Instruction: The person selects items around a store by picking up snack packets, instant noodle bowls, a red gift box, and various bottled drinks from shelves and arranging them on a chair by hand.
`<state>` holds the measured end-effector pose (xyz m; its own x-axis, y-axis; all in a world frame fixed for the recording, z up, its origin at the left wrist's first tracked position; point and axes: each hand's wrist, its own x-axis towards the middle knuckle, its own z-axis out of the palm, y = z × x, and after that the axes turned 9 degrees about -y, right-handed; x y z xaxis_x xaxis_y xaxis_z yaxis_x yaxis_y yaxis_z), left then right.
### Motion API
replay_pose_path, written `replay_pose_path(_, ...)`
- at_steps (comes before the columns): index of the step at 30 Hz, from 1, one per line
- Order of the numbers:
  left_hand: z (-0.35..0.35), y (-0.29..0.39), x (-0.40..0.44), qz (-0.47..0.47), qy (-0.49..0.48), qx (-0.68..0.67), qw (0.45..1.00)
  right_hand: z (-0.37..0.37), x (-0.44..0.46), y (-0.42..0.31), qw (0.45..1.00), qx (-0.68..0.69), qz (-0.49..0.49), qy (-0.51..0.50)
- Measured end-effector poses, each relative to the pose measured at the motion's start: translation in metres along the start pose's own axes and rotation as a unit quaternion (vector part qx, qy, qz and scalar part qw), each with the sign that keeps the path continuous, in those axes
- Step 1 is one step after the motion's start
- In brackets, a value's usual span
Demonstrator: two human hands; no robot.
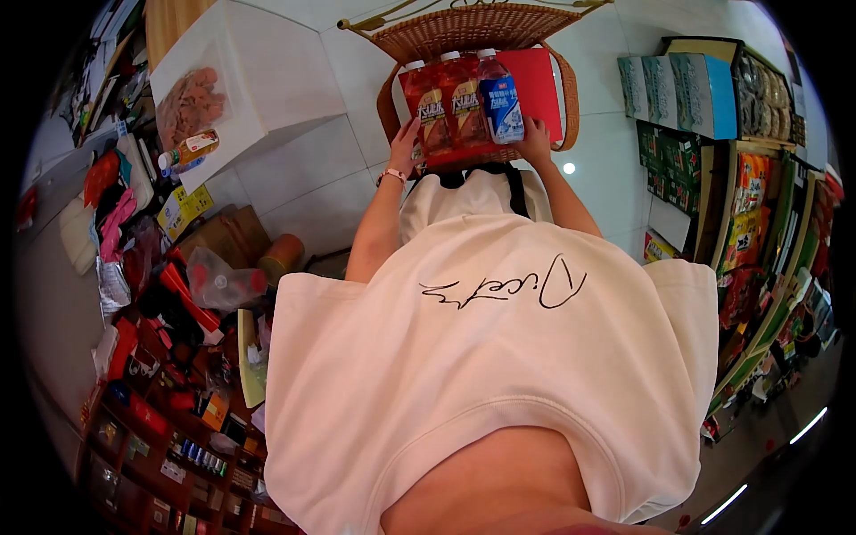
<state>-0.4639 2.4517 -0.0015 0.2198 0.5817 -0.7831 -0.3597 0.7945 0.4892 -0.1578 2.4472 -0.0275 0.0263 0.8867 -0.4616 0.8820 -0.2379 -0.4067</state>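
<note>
- Left brown-labelled bottle (432, 116), middle brown-labelled bottle (466, 111), blue-labelled bottle (501, 105): lined up on wicker chair (473, 28).
- Row flanked by left hand (405, 147) and right hand (536, 143); clamped or merely touched, cannot be told.
- Middle one could be let slip if outer ones are squeezed unevenly.

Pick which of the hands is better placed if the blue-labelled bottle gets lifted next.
Probably the right hand: it is close beside the blue-labelled bottle, while the left hand is at the row's other end, with two reddish bottles in between.
</note>
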Motion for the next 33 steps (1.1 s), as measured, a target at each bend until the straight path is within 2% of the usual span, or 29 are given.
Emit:
replay_pose_path(3,0.001,0.0,0.0,0.001,0.012,-0.021,1.0,0.016,0.007,0.012,0.999,0.002,-0.033,0.034)
replay_pose_path(6,-0.003,-0.004,0.004,0.011,0.007,-0.051,0.999,0.021,0.007,0.012,0.999,0.015,-0.024,0.042)
replay_pose_path(12,-0.007,-0.008,0.009,0.016,0.007,-0.056,0.998,0.018,0.005,0.012,0.998,0.011,-0.043,0.05)
replay_pose_path(21,-0.003,-0.01,0.01,0.013,0.039,-0.058,0.997,0.018,0.002,0.007,1.0,0.007,-0.007,0.018)
replay_pose_path(27,-0.008,-0.017,0.016,0.019,0.032,-0.055,0.998,0.014,0.004,-0.001,0.996,0.015,-0.051,0.068)
replay_pose_path(33,-0.008,-0.017,0.016,0.015,0.04,-0.048,0.998,0.013,0.004,0.003,0.997,0.007,-0.049,0.066)
